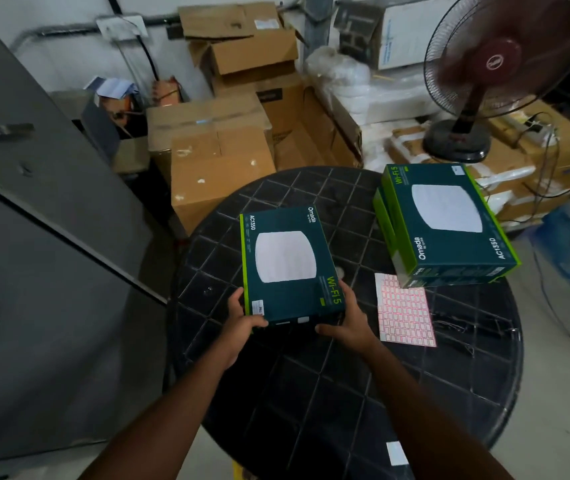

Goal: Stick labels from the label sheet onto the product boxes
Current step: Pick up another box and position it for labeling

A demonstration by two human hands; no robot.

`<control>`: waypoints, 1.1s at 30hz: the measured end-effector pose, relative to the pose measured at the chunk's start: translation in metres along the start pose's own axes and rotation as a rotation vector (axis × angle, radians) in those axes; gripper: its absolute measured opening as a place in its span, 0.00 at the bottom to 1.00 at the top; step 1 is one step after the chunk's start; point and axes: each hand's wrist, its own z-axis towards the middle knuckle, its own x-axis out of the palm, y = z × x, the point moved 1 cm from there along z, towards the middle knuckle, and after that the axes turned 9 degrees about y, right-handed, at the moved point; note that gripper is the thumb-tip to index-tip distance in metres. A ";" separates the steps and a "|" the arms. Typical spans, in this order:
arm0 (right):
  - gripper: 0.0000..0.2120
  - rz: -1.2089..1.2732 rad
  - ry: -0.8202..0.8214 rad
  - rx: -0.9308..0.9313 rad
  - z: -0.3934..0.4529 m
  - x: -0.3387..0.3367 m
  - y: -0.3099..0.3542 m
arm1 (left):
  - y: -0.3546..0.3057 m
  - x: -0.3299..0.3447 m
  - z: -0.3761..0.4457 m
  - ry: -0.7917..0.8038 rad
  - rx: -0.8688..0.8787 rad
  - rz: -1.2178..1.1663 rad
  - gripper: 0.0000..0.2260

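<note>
1. A dark green product box (285, 261), printed "Omada", "AC1350" and "Wi-Fi 5", is above the middle of the round black table (311, 393). The left hand (242, 323) grips its near left corner and the right hand (349, 323) grips its near right corner, fingers closed around the near edge.
2. A small white label (258, 306) is on the top face of the box, at the near left corner, beside the left thumb.
3. The long axis of the box runs away from the person; the "Wi-Fi 5" end points to the person.
4. The label sheet (405, 311), white with red frames, lies flat on the table just right of the right hand.
5. A stack of similar boxes (446, 226) stands at the far right edge of the table, its near corner over the far edge of the sheet.
6. The near half of the table is mostly bare; one white slip (396, 452) lies near the near rim.
7. Cardboard cartons (221, 161) stand behind the table, and a fan (505, 64) is far right.
</note>
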 end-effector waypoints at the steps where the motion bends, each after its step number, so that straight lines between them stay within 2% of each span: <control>1: 0.55 -0.040 -0.027 -0.028 -0.009 -0.006 0.016 | -0.007 -0.001 -0.007 -0.016 0.052 -0.010 0.41; 4: 0.51 -0.128 -0.081 -0.092 -0.033 -0.025 0.064 | -0.026 -0.004 -0.025 -0.044 0.231 0.073 0.42; 8: 0.48 -0.366 -0.190 -0.210 -0.055 -0.057 0.121 | -0.056 -0.003 -0.048 -0.138 0.391 0.315 0.41; 11: 0.41 -0.525 -0.272 -0.286 -0.073 -0.084 0.149 | -0.079 -0.001 -0.069 -0.162 0.544 0.382 0.42; 16: 0.39 -0.637 -0.192 -0.344 -0.096 -0.127 0.170 | -0.115 -0.004 -0.085 -0.140 0.685 0.435 0.41; 21: 0.37 -0.659 -0.098 -0.299 -0.097 -0.146 0.160 | -0.121 -0.001 -0.078 -0.065 0.681 0.481 0.37; 24: 0.36 -0.628 -0.089 -0.275 -0.095 -0.138 0.153 | -0.109 0.000 -0.076 0.010 0.613 0.326 0.37; 26: 0.36 -0.614 -0.150 -0.267 -0.094 -0.127 0.154 | -0.105 -0.001 -0.078 -0.002 0.630 0.261 0.36; 29: 0.32 -0.837 -0.337 -0.441 -0.086 -0.102 0.165 | -0.097 -0.007 -0.078 -0.083 0.669 0.228 0.24; 31: 0.29 -0.953 -0.362 -0.570 -0.080 -0.078 0.176 | -0.093 -0.009 -0.079 -0.099 0.668 0.182 0.18; 33: 0.25 -0.946 -0.371 -0.686 -0.076 -0.050 0.191 | -0.093 -0.009 -0.080 -0.102 0.674 0.161 0.17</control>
